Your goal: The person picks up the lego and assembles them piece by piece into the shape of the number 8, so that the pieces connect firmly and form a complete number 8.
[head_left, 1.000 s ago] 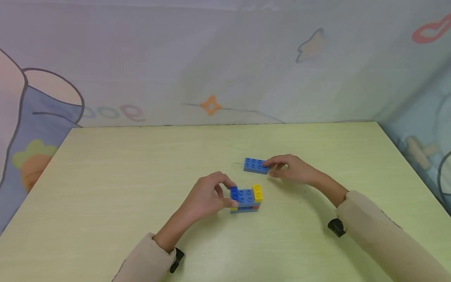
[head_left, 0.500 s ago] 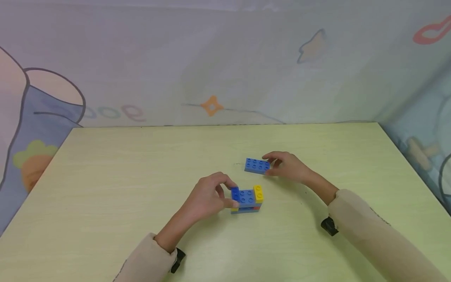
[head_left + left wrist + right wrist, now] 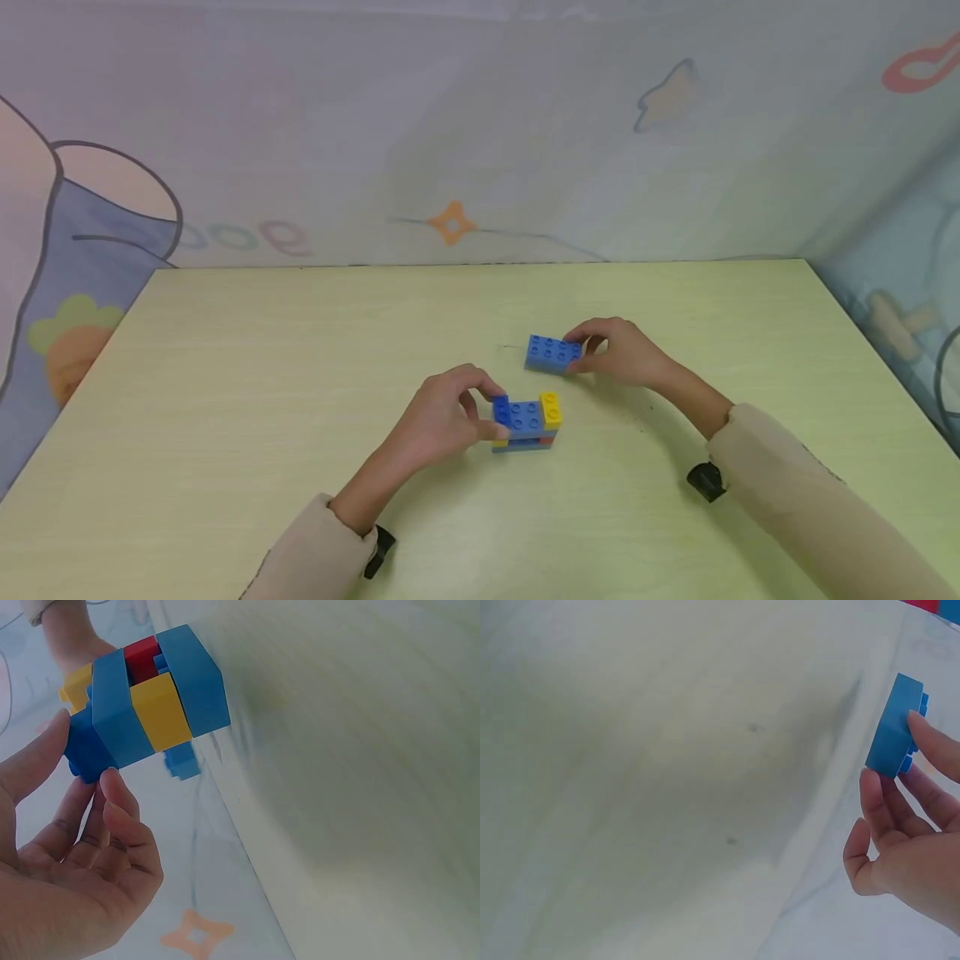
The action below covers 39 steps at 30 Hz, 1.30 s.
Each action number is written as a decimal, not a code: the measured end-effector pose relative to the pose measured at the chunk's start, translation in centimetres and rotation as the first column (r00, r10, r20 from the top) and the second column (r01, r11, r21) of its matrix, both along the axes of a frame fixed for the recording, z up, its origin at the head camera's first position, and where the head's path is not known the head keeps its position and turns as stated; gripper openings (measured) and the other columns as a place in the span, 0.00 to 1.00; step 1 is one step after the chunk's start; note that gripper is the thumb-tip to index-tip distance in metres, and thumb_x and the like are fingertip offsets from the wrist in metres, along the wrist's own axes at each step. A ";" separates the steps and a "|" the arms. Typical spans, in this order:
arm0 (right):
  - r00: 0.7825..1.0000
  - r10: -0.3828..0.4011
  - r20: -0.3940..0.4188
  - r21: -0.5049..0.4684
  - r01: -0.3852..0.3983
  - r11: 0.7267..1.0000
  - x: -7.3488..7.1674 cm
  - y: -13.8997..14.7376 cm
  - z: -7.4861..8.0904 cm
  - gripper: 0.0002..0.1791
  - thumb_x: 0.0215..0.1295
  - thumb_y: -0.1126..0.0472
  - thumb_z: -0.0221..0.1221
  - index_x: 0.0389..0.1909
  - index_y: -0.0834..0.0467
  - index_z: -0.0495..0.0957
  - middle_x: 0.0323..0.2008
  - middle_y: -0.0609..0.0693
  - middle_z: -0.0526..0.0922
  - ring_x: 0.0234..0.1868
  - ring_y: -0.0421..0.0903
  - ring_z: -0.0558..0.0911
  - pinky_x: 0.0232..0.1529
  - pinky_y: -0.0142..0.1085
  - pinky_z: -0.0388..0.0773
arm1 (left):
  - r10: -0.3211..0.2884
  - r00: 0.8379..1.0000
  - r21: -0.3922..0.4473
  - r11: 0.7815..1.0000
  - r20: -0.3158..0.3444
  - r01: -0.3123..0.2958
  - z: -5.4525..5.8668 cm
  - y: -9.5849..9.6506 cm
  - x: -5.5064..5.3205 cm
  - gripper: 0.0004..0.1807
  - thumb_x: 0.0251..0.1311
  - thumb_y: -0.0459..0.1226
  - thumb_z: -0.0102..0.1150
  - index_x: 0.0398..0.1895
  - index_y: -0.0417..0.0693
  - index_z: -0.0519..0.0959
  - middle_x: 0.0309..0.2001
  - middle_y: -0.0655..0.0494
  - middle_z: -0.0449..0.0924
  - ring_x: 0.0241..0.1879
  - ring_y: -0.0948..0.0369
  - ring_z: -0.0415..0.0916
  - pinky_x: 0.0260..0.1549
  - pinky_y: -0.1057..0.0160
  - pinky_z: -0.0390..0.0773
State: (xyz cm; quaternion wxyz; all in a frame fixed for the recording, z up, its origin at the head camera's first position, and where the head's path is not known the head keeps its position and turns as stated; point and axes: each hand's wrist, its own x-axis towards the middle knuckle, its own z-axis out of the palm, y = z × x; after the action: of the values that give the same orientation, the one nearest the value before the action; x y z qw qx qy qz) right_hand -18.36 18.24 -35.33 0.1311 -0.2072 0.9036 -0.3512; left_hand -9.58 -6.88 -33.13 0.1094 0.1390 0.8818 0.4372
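Observation:
My left hand (image 3: 450, 421) pinches a small dark blue brick (image 3: 501, 408) at the left end of a block stack, thumb in front and fingers behind. Below that brick lies a longer blue brick (image 3: 525, 417), with a yellow brick (image 3: 551, 411) upright on its right end. In the left wrist view, a second yellow brick (image 3: 161, 712) and a red brick (image 3: 141, 661) sit between the long brick and a blue bottom brick (image 3: 193, 682). Further back, my right hand (image 3: 628, 354) grips a loose eight-stud blue brick (image 3: 551, 354) by its right end, studs up and slightly tilted.
The pale wooden table (image 3: 300, 350) carries the stack near its middle. A printed cloth (image 3: 480, 125) hangs behind the far edge. A black cable (image 3: 939, 375) shows at the far right.
My right hand has gone from touching the loose blue brick's corner to pinching its end, and the brick has shifted slightly right and tilted. The left hand has held its place on the stack.

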 end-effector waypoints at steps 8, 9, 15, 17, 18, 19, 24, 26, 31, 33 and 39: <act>0.994 0.085 -0.065 -0.044 -0.088 0.995 1.7 0.2 3.5 0.18 0.53 0.61 0.65 0.46 0.62 0.78 0.35 0.47 0.80 0.37 0.45 0.74 0.42 0.44 0.68 | 0.005 1.000 -0.007 1.000 0.001 -0.005 -0.1 0.1 0.0 0.15 0.44 0.34 0.70 0.38 0.46 0.79 0.35 0.58 0.74 0.27 0.60 0.68 0.21 0.64 0.68; 0.992 0.104 -0.078 -0.050 -0.108 0.993 2.0 0.1 3.9 0.18 0.53 0.61 0.65 0.46 0.61 0.78 0.36 0.47 0.80 0.38 0.44 0.74 0.43 0.45 0.67 | 0.005 1.000 -0.007 1.000 0.001 -0.005 0.0 0.1 0.0 0.15 0.44 0.34 0.70 0.38 0.46 0.79 0.35 0.58 0.74 0.27 0.60 0.68 0.20 0.64 0.68; 0.968 0.221 -0.116 -0.114 -0.234 0.965 4.1 -0.7 5.3 0.16 0.53 0.62 0.65 0.45 0.57 0.79 0.38 0.42 0.79 0.39 0.47 0.75 0.42 0.43 0.67 | 0.001 1.000 -0.004 1.000 -0.023 -0.001 -0.1 0.0 0.0 0.16 0.44 0.34 0.70 0.38 0.45 0.79 0.35 0.59 0.75 0.27 0.61 0.68 0.20 0.65 0.69; 0.962 0.250 -0.108 -0.133 -0.263 0.956 4.6 -1.0 5.4 0.17 0.52 0.63 0.66 0.45 0.57 0.79 0.38 0.41 0.78 0.39 0.48 0.75 0.42 0.42 0.67 | 0.003 0.999 0.001 1.000 -0.034 -0.003 -0.1 -0.1 0.1 0.16 0.44 0.34 0.70 0.38 0.44 0.79 0.36 0.59 0.76 0.27 0.61 0.69 0.20 0.65 0.69; 0.960 0.260 -0.103 -0.140 -0.272 0.952 4.9 -1.2 5.3 0.17 0.52 0.63 0.66 0.45 0.56 0.79 0.37 0.41 0.78 0.39 0.49 0.75 0.42 0.41 0.67 | 0.003 0.999 0.001 1.000 -0.038 -0.003 -0.1 -0.1 0.0 0.16 0.43 0.34 0.70 0.38 0.44 0.79 0.36 0.59 0.76 0.27 0.62 0.69 0.20 0.66 0.69; 0.959 0.267 -0.099 -0.144 -0.279 0.949 5.1 -1.3 5.3 0.17 0.51 0.63 0.66 0.44 0.56 0.79 0.37 0.40 0.78 0.39 0.49 0.75 0.42 0.41 0.68 | 0.004 0.999 0.003 1.000 -0.041 -0.004 -0.2 -0.1 0.0 0.16 0.43 0.34 0.71 0.38 0.43 0.79 0.36 0.59 0.76 0.26 0.62 0.69 0.20 0.66 0.69; 0.954 0.283 -0.101 -0.147 -0.295 0.944 5.5 -1.7 4.8 0.17 0.52 0.62 0.66 0.45 0.56 0.79 0.37 0.40 0.78 0.38 0.47 0.75 0.42 0.40 0.68 | 0.008 0.999 0.008 1.000 -0.038 -0.008 -0.2 0.0 0.0 0.17 0.43 0.33 0.71 0.37 0.41 0.77 0.35 0.55 0.76 0.26 0.62 0.69 0.20 0.65 0.68; 0.953 0.284 -0.105 -0.142 -0.297 0.944 5.6 -1.8 4.7 0.17 0.52 0.62 0.66 0.45 0.56 0.79 0.37 0.40 0.78 0.38 0.45 0.75 0.42 0.40 0.68 | 0.008 0.999 0.008 1.000 -0.038 -0.008 -0.2 0.0 0.0 0.17 0.42 0.33 0.71 0.37 0.41 0.77 0.35 0.54 0.76 0.26 0.62 0.69 0.20 0.65 0.68; 0.950 0.289 -0.115 -0.139 -0.304 0.943 5.6 -1.9 4.5 0.17 0.52 0.62 0.66 0.45 0.57 0.79 0.37 0.41 0.78 0.38 0.47 0.75 0.41 0.39 0.70 | 0.012 0.999 -0.005 1.000 -0.044 -0.012 -0.1 0.1 0.1 0.17 0.42 0.33 0.71 0.36 0.41 0.77 0.35 0.52 0.76 0.26 0.62 0.69 0.20 0.65 0.68; 0.948 0.297 -0.118 -0.139 -0.312 0.940 5.6 -2.0 4.5 0.17 0.53 0.62 0.65 0.45 0.58 0.79 0.37 0.42 0.78 0.37 0.48 0.75 0.40 0.38 0.70 | 0.014 0.999 -0.012 1.000 -0.044 -0.014 0.0 0.1 0.1 0.17 0.42 0.33 0.71 0.36 0.41 0.77 0.35 0.52 0.76 0.25 0.62 0.69 0.20 0.65 0.68; 0.939 0.318 -0.130 -0.121 -0.333 0.935 5.6 -2.1 4.6 0.16 0.53 0.63 0.65 0.45 0.61 0.79 0.37 0.44 0.78 0.37 0.50 0.74 0.39 0.36 0.72 | 0.003 0.998 -0.059 0.998 -0.063 -0.006 0.2 0.2 0.2 0.17 0.43 0.33 0.71 0.39 0.41 0.78 0.34 0.55 0.76 0.25 0.63 0.68 0.21 0.66 0.68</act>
State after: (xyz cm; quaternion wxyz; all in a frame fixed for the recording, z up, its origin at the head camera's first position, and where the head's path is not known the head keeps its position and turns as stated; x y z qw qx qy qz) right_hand -12.78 16.11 -30.77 0.1234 -0.3816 0.8355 -0.3757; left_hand -9.36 -6.71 -32.92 0.0845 0.1474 0.8978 0.4064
